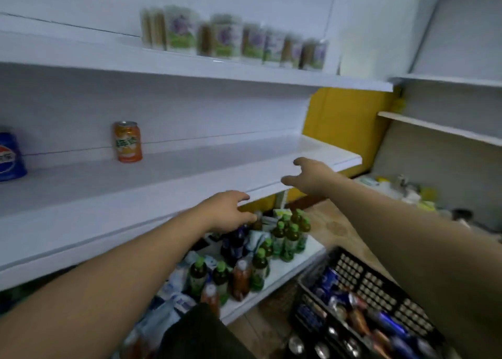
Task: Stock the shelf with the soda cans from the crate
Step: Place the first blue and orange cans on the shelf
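Orange can [127,141] and blue can [9,156]: on the shelf [163,185], well left of both my hands. Left hand [228,212] and right hand [309,178]: fingers loosely spread, holding nothing, at the shelf's front edge. Crate [380,285]: below my right arm, seemingly with many soda cans [353,318] left to stock.

Two bare forearms, uncovered from the frame edge to the wrists. Bare left hand [231,212] and bare right hand [311,181], fingertips blurred. Low in the middle, a dark matte fabric garment [201,331], cut unclear.
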A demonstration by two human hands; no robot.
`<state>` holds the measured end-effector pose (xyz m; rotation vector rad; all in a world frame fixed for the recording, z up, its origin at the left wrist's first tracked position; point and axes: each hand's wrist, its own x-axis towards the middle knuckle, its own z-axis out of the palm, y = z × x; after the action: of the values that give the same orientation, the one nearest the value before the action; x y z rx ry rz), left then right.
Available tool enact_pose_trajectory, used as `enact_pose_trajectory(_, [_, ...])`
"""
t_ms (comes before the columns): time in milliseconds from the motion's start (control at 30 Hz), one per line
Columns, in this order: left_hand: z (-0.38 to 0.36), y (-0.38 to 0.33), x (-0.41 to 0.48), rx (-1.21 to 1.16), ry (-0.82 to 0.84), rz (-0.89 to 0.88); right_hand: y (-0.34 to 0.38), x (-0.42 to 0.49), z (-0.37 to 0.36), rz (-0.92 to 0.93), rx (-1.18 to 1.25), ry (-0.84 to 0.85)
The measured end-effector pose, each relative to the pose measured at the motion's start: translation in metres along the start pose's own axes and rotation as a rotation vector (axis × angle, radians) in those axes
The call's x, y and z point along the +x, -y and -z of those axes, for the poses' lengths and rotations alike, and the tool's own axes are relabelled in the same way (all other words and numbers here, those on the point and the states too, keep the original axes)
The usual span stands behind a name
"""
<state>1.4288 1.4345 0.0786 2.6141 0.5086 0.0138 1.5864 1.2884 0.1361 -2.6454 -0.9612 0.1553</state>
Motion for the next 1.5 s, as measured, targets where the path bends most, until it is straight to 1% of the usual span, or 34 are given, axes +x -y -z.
enact_pose_trajectory(67, [-0.034, -0.038, 0.013, -0.008, 0.081, -0.083, -0.052, -0.028, 0.010, -0.119, -0.002, -0.014])
enact_pose_trajectory(167, [-0.082, -0.083, 0.030, 0.036, 0.222, -0.157, -0.119, -0.070, 0.018, -0.269, -0.016, -0.035])
enact_pose_trajectory(300, [-0.141, -0.127, 0.052, 0.091, 0.329, -0.270, -0.187, -0.116, 0.012, -0.464, -0.030, -0.086])
enact_pose_trajectory(467, [-0.205, -0.161, 0.074, 0.200, 0.484, -0.383, -0.256, -0.151, -0.016, -0.683, 0.006, -0.091])
enact_pose_trajectory(600, [-0.249, -0.168, 0.097, 0.204, 0.566, -0.407, -0.297, -0.157, -0.044, -0.819, 0.064, -0.017])
enact_pose_trajectory(733, [-0.291, -0.171, 0.131, 0.229, 0.650, -0.411, -0.341, -0.140, -0.080, -0.854, 0.161, 0.074])
enact_pose_trajectory(867, [-0.340, -0.168, 0.178, 0.232, 0.675, -0.379, -0.383, -0.114, -0.128, -0.885, 0.226, 0.171])
enact_pose_trajectory(1000, [-0.395, -0.162, 0.223, 0.207, 0.724, -0.356, -0.431, -0.083, -0.190, -0.875, 0.233, 0.293])
enact_pose_trajectory(1133, [-0.460, -0.145, 0.263, 0.179, 0.789, -0.304, -0.476, -0.054, -0.259, -0.911, 0.368, 0.372])
enact_pose_trajectory(1233, [-0.508, -0.133, 0.286, 0.178, 0.841, -0.278, -0.505, -0.035, -0.310, -0.923, 0.397, 0.451])
enact_pose_trajectory(1367, [-0.563, -0.123, 0.314, 0.207, 0.885, -0.262, -0.543, -0.013, -0.383, -0.977, 0.409, 0.518])
enact_pose_trajectory(1433, [-0.585, -0.118, 0.326, 0.245, 0.901, -0.282, -0.556, -0.002, -0.413, -1.021, 0.438, 0.506])
enact_pose_trajectory(1500, [-0.600, -0.114, 0.335, 0.259, 0.904, -0.297, -0.563, 0.006, -0.440, -1.027, 0.436, 0.496])
